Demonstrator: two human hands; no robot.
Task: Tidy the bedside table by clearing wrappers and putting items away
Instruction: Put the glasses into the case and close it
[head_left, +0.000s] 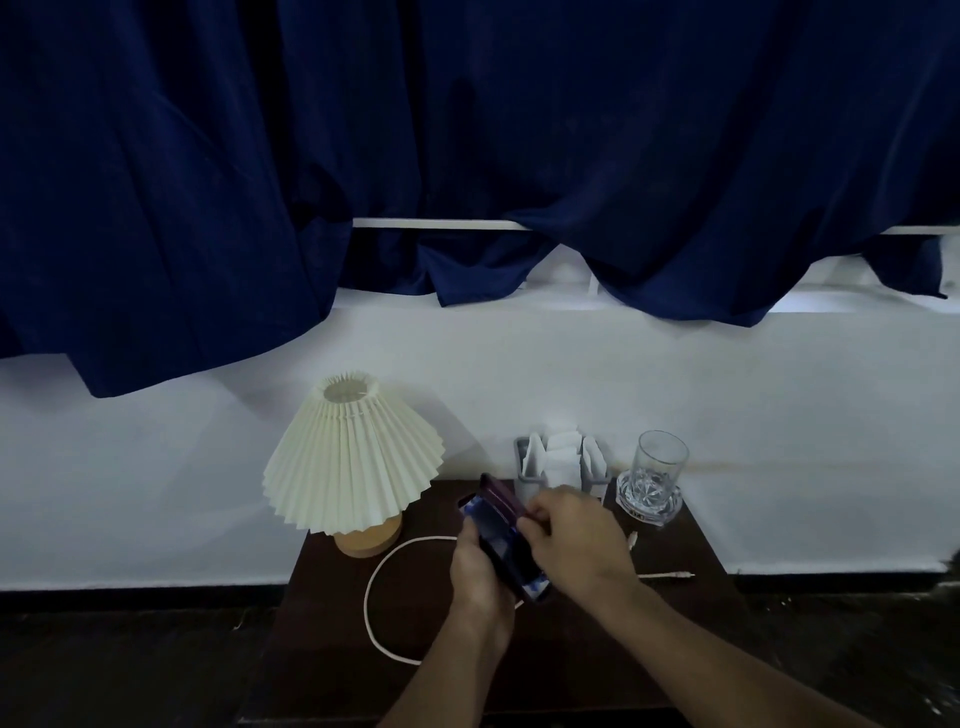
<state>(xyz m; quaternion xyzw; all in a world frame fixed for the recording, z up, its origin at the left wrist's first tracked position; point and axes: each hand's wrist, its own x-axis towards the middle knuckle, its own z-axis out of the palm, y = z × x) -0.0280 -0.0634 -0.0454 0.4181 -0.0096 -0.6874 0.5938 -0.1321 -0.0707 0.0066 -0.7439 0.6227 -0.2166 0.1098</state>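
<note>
while both hands hover over the dark bedside table (691, 551), the left hand (480, 577) is wrapped around the lower end of a phone (504, 551) with its screen lit, and the right hand (569, 538) has its fingers curled onto the phone's purple flip cover (500, 493) near the top edge. the phone sits above the middle of the table, not touching it. a white cable (382, 566) loops on the tabletop under the hands. the pleated lamp (350, 457) is at back left, a grey holder with white packets (561, 460) is just behind the phone, and a clear glass (655, 475) stands at back right.
</note>
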